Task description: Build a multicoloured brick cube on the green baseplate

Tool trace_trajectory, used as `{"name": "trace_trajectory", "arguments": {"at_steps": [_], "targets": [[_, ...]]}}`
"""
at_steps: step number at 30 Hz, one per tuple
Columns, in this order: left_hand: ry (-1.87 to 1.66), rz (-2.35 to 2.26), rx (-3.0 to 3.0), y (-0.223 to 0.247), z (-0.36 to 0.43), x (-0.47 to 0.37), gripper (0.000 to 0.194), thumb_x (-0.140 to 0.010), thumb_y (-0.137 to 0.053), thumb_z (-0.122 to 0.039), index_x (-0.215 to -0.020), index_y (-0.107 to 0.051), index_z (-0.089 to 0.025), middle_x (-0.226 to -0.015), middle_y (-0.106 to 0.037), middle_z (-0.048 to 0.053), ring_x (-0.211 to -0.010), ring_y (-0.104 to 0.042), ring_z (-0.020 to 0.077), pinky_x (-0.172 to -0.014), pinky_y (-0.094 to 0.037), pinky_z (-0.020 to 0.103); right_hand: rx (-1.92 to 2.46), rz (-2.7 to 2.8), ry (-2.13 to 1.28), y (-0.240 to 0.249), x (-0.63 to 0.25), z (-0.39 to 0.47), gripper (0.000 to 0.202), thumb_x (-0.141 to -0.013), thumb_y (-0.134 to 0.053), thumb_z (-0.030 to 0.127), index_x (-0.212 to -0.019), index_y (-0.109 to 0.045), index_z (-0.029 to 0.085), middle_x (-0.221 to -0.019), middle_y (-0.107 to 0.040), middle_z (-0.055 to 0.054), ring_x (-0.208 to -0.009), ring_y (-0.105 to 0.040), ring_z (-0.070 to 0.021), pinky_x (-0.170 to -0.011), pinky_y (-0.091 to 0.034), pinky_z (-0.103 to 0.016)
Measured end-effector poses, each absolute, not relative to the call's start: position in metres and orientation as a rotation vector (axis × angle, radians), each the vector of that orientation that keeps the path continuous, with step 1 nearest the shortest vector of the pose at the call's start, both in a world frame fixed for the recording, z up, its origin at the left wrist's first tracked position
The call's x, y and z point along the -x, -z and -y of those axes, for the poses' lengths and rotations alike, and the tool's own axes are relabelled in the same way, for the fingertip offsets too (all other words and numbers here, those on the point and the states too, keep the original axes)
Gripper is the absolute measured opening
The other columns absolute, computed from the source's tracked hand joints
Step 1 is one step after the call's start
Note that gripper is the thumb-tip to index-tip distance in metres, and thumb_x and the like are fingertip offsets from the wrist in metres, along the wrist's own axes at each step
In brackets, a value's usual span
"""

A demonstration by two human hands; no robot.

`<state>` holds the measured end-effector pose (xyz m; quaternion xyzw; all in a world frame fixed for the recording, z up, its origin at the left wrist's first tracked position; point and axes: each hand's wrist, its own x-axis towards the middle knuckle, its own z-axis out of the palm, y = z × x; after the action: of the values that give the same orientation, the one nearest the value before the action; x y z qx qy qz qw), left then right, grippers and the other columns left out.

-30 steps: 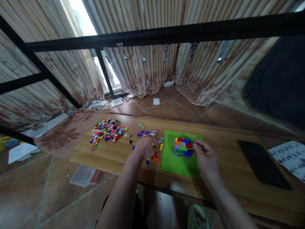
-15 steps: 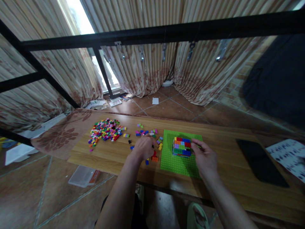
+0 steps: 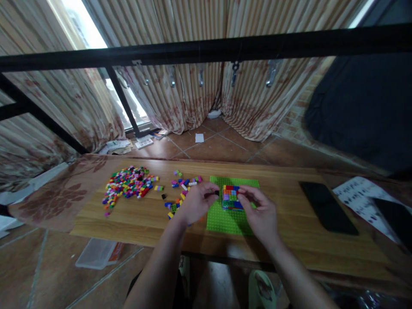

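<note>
- Left hand (image 3: 198, 201) pinches a black brick (image 3: 217, 193); a weak pinch may drop it.
- Right hand (image 3: 262, 211) is at the brick block (image 3: 231, 198), whether clamped I cannot tell; pushing may loosen it.

A home is apparently being shown. A bright window (image 3: 88, 28) in the upper left is being partly covered by long patterned curtains (image 3: 154, 25). Loose papers (image 3: 115, 146) left of centre are being supported by a brown tiled floor (image 3: 225, 148). Green slippers (image 3: 254, 291) are being worn at the bottom centre, and toy bricks (image 3: 128, 182) are being kept on a wooden table (image 3: 128, 221).
</note>
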<state>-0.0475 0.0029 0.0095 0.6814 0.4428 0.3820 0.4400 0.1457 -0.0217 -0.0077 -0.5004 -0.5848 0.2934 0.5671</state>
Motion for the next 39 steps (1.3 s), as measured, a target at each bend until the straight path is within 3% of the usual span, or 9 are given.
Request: {"name": "trace_trajectory", "arguments": {"at_steps": [6,13,22,27,32,39], "targets": [[-1.004,-0.856,-1.405,-0.012,0.004,0.019,0.019,-0.077,-0.064,-0.013,-0.095,-0.061,-0.014,-0.089,-0.067,0.004,-0.083,-0.064,0.0132,-0.082,-0.050,0.028,1.102,1.750,-0.721,-0.006,-0.148,0.034,0.025,-0.086,-0.060,0.023,-0.110,-0.064,0.026,-0.102,-0.065,-0.003,-0.085,-0.061,-0.0155,-0.080,-0.050,-0.030],[-0.962,-0.837,-1.342,-0.017,0.007,0.012,0.037,-0.075,-0.067,-0.011,-0.110,-0.057,-0.015,-0.086,-0.066,0.002,-0.084,-0.066,0.0129,-0.087,-0.051,0.030,1.152,1.785,-0.720,-0.007,-0.159,0.037,0.022,-0.088,-0.059,0.028,-0.109,-0.065,0.027,-0.107,-0.066,-0.003,-0.096,-0.062,-0.0177,-0.086,-0.049,-0.032],[-0.883,-0.800,-1.425,-0.016,0.006,0.006,0.044,-0.079,-0.062,-0.010,-0.122,-0.054,-0.017,-0.098,-0.069,0.007,-0.092,-0.066,0.0153,-0.089,-0.052,0.032,1.227,1.697,-0.769,-0.007,-0.166,0.034,0.016,-0.084,-0.059,0.030,-0.098,-0.067,0.025,-0.093,-0.067,-0.003,-0.085,-0.063,-0.0183,-0.077,-0.050,-0.032],[-0.872,-0.797,-1.459,-0.021,0.009,0.004,0.038,-0.083,-0.058,-0.012,-0.121,-0.056,-0.017,-0.103,-0.069,0.008,-0.096,-0.066,0.0161,-0.092,-0.051,0.032,1.228,1.657,-0.784,-0.006,-0.167,0.033,0.014,-0.082,-0.059,0.025,-0.094,-0.066,0.023,-0.090,-0.066,-0.002,-0.081,-0.062,-0.0169,-0.075,-0.049,-0.030],[-0.931,-0.858,-1.417,-0.021,0.006,0.008,0.033,-0.083,-0.058,-0.015,-0.116,-0.058,-0.015,-0.103,-0.070,0.008,-0.088,-0.068,0.0151,-0.086,-0.053,0.032,1.305,1.593,-0.738,-0.002,-0.174,0.028,0.015,-0.080,-0.060,0.026,-0.093,-0.066,0.022,-0.086,-0.066,-0.002,-0.076,-0.060,-0.0167,-0.072,-0.049,-0.031],[-1.160,-1.410,-1.485,-0.004,-0.013,0.025,0.026,-0.080,-0.058,-0.017,-0.106,-0.064,-0.015,-0.098,-0.071,0.007,-0.085,-0.066,0.0160,-0.079,-0.052,0.029,1.414,1.564,-0.666,0.001,-0.185,0.022,0.017,-0.078,-0.059,0.030,-0.091,-0.066,0.021,-0.082,-0.065,-0.003,-0.070,-0.058,-0.0170,-0.068,-0.049,-0.032]]}}
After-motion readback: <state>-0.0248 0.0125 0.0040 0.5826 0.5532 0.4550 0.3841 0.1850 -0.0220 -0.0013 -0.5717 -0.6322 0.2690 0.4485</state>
